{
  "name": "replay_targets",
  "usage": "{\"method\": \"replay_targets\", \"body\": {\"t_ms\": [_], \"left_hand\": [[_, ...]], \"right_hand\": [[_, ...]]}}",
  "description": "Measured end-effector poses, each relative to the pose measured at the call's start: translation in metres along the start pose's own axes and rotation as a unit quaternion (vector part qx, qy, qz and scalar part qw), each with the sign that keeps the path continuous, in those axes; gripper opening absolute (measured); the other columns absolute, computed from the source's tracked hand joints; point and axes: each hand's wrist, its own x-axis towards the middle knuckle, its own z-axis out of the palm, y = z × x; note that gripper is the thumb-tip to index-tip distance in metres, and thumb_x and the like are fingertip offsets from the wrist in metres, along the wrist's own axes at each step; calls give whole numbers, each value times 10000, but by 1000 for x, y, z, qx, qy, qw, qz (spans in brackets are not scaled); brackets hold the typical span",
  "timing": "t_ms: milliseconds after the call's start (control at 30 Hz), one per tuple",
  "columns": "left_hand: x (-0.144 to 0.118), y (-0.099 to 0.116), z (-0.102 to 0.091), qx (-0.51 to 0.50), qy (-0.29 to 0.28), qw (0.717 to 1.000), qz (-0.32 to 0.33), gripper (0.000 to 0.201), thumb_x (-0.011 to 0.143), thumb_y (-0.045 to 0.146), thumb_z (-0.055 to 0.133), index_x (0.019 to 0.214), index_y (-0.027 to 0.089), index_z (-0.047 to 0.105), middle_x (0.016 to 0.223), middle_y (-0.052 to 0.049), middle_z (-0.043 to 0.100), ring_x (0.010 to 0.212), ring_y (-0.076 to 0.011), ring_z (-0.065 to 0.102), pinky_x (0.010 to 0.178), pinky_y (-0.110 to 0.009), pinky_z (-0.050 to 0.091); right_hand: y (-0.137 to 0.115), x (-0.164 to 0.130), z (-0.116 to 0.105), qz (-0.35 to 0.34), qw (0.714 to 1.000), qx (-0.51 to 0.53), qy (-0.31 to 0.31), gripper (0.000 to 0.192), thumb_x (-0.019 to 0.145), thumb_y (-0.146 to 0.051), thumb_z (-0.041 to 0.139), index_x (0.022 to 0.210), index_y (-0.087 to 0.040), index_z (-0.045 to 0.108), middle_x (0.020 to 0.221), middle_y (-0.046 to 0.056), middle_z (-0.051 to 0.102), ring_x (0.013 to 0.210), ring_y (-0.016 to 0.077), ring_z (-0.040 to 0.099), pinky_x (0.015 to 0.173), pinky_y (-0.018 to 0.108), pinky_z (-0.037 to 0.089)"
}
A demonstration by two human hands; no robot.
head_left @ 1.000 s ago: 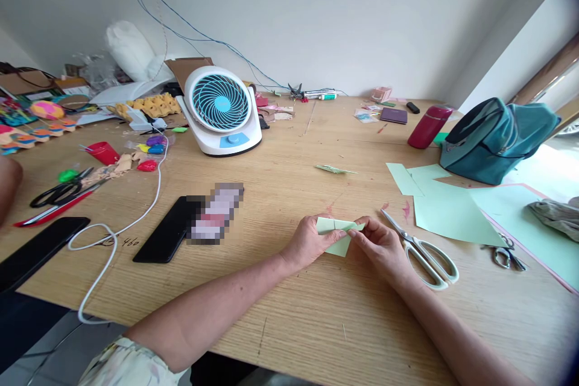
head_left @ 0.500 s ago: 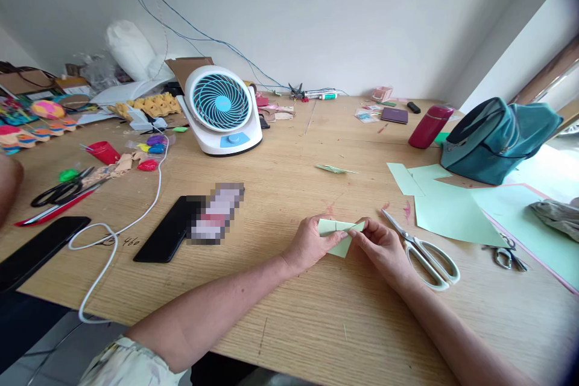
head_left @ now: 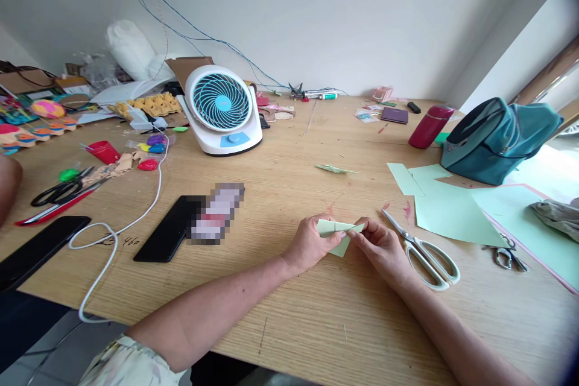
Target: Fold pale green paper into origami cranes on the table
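Folded green paper (head_left: 337, 235) sits low over the bench (head_left: 280, 193), pinched between both of my hands at about 6 o'clock from the desk fan (head_left: 224, 110). Going left to right: black-handled scissors (head_left: 61, 192) lie at 9 o'clock, then a white cable (head_left: 136, 217), then a black phone (head_left: 169, 229). Next is my left hand (head_left: 310, 241), its grip closed on the paper's left end, thumb on top. My right hand (head_left: 384, 247) has its grip closed on the right tip, fingertips pressed on the point. So the paper spans the gap between the two grips, touching both, its lower flap hanging toward the bench.

To crease well, I judge the edges should be lined up before pressing, with the left grip steady as anchor while the right fingertips run firmly along the fold; a slip would skew the point.

White-handled scissors (head_left: 425, 250) lie just beside my right hand at 3 o'clock, blades apart. Beyond them loose green sheets (head_left: 452, 211) sit near a teal bag (head_left: 493, 139) at 2 o'clock.
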Motion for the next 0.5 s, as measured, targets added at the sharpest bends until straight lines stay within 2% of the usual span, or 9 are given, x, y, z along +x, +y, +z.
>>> {"method": "replay_targets", "body": {"t_ms": [267,500], "left_hand": [[-1,0,0,26,22,999,24,174,784,221,665,655,152,572,598,39,490,572,-91,446,540,-206,350],[-1,-2,0,56,39,997,46,144,790,230,681,685,156,617,651,20,588,616,-105,521,581,-205,397]], "right_hand": [[1,1,1,-2,1000,11,6,415,651,-552,838,678,-206,610,625,-15,570,583,128,474,555,260,399],[5,1,-1,-1,1000,14,15,409,651,-538,843,681,-213,596,663,-9,586,624,138,494,596,267,414]]}}
